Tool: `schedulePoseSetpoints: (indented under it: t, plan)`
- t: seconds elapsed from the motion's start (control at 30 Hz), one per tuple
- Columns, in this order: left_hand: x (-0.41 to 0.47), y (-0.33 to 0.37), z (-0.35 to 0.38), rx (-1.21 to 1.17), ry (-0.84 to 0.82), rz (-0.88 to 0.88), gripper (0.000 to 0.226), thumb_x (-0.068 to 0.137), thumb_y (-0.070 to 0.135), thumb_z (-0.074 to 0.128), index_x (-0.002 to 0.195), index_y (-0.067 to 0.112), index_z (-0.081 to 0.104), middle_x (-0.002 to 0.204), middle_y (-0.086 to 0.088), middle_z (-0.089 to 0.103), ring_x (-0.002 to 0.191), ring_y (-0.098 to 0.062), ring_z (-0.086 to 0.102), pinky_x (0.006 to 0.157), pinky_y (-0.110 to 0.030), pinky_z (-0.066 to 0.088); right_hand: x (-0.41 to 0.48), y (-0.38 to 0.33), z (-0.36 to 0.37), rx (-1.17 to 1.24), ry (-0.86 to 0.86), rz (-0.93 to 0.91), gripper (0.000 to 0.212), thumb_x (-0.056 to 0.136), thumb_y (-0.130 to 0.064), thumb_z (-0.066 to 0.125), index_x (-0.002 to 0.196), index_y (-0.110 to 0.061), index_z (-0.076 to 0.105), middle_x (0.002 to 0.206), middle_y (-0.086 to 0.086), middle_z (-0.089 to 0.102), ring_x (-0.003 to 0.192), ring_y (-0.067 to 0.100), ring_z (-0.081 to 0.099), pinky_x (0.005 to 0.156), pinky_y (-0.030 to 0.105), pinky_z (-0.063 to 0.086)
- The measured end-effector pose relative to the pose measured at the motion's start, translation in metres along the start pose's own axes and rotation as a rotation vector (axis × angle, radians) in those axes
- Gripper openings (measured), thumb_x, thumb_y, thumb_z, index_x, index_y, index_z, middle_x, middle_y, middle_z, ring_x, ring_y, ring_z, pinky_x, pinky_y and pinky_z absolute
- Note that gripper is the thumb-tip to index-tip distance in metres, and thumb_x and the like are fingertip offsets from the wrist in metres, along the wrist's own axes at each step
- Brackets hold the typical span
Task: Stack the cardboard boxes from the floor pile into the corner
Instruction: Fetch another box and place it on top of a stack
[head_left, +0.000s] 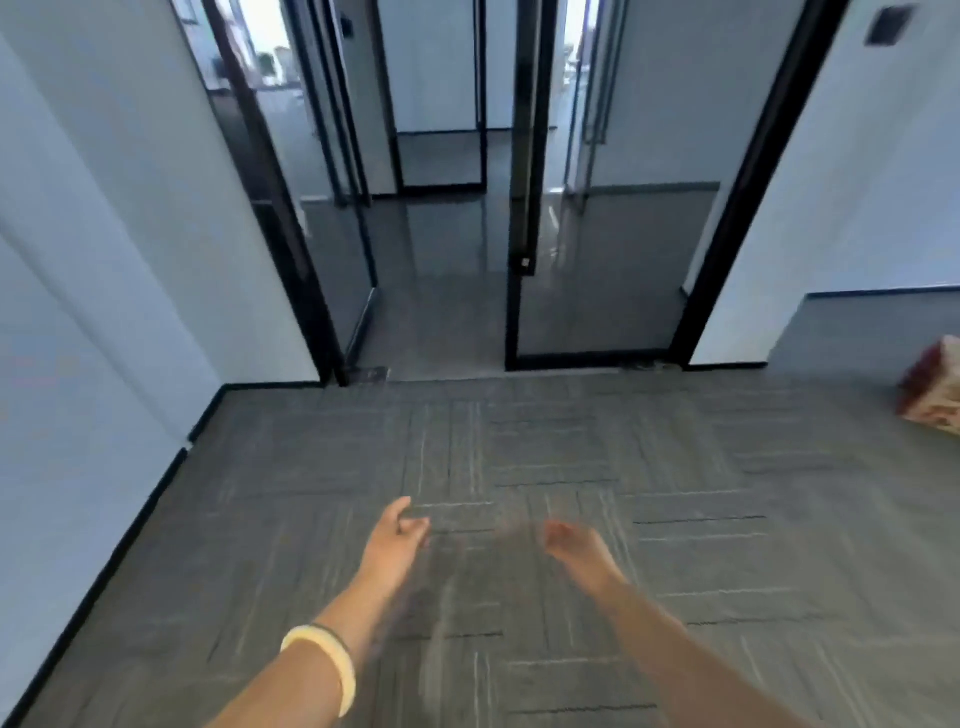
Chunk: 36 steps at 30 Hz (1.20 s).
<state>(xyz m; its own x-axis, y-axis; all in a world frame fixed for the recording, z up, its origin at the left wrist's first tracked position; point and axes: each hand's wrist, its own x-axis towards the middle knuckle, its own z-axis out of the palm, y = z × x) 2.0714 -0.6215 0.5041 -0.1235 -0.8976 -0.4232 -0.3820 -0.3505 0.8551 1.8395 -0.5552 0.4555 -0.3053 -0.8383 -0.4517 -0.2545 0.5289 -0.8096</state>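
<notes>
One cardboard box (935, 389), pale with red print, shows only partly at the right edge, on the carpet by the right wall. My left hand (397, 540) reaches out over the grey carpet, fingers loosely curled, holding nothing. My right hand (574, 545) hangs beside it, blurred by motion, fingers relaxed and empty. Both hands are far from the box. A pale bracelet sits on my left wrist.
Grey carpet tiles (519, 441) cover the floor ahead. A black-framed glass door (519, 208) stands open to a glossy corridor. White walls close in on the left (104, 260) and the right (857, 182); the left wall meets the door wall in a corner (223, 387).
</notes>
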Motion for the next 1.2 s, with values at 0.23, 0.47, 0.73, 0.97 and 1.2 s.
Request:
schedulePoseSetpoints:
  t: [0.23, 0.47, 0.73, 0.97, 1.2]
  plan:
    - [0.041, 0.157, 0.251, 0.075, -0.316, 0.202, 0.049, 0.095, 0.019, 0.050, 0.141, 0.015, 0.033, 0.097, 0.005, 0.058, 0.092, -0.017, 0.061, 0.091, -0.034, 0.046, 0.020, 0.047, -0.264, 0.139, 0.382, 0.082, 0.013, 0.088, -0.001, 0.059, 0.080, -0.012, 0.060, 0.076, 0.002, 0.060, 0.069, 0.012, 0.054, 0.057, 0.016, 0.040]
    - [0.079, 0.263, 0.440, 0.139, -0.533, 0.276, 0.046, 0.095, 0.015, 0.050, 0.139, 0.014, 0.036, 0.099, 0.000, 0.055, 0.088, -0.016, 0.056, 0.069, -0.023, 0.045, 0.058, 0.093, -0.427, 0.318, 0.623, 0.107, 0.011, 0.087, -0.013, 0.063, 0.095, -0.020, 0.059, 0.095, 0.002, 0.062, 0.088, 0.019, 0.057, 0.071, 0.023, 0.041]
    - [0.157, 0.384, 0.629, 0.198, -0.766, 0.428, 0.044, 0.095, 0.013, 0.050, 0.137, 0.012, 0.038, 0.089, 0.007, 0.052, 0.091, -0.018, 0.055, 0.079, -0.031, 0.046, 0.125, 0.112, -0.596, 0.461, 0.864, 0.120, 0.018, 0.091, -0.017, 0.058, 0.109, -0.017, 0.056, 0.100, -0.001, 0.062, 0.086, 0.015, 0.059, 0.066, 0.021, 0.046]
    - [0.208, 0.469, 0.789, 0.312, -0.925, 0.463, 0.045, 0.094, 0.014, 0.050, 0.138, 0.013, 0.038, 0.091, 0.004, 0.053, 0.091, -0.017, 0.056, 0.081, -0.032, 0.048, 0.171, 0.156, -0.713, 0.626, 1.011, 0.206, 0.023, 0.090, -0.017, 0.060, 0.113, -0.016, 0.056, 0.098, 0.004, 0.064, 0.086, 0.018, 0.062, 0.065, 0.023, 0.046]
    - [0.231, 0.508, 0.988, 0.410, -1.052, 0.451, 0.046, 0.095, 0.018, 0.050, 0.139, 0.017, 0.037, 0.103, 0.003, 0.055, 0.100, -0.016, 0.057, 0.083, -0.030, 0.048, 0.205, 0.248, -0.865, 0.705, 1.119, 0.293, 0.023, 0.092, -0.016, 0.058, 0.114, -0.014, 0.054, 0.098, 0.005, 0.065, 0.087, 0.018, 0.063, 0.069, 0.026, 0.047]
